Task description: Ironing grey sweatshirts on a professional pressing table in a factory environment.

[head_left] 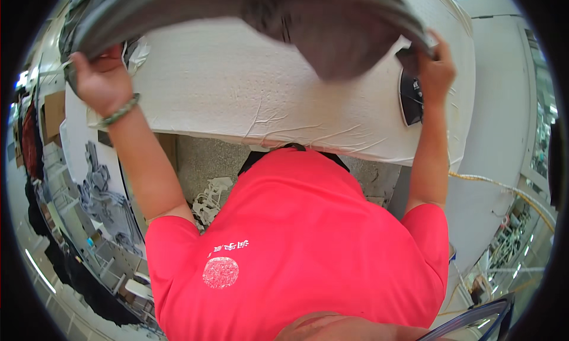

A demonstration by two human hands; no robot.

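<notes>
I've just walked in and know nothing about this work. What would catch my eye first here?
Probably the bright red short-sleeved shirt filling the lower middle of the view. Above it, the left hand and the right hand each grip an edge of a large grey fabric garment, held stretched over a white padded cloth-covered table. A dark flat iron lies on the table's right side, just below the right hand.

A white padded ironing table carries a dark iron.

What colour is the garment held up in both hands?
Grey; the garment shows best in the head view, stretched above the white padded table.
</notes>
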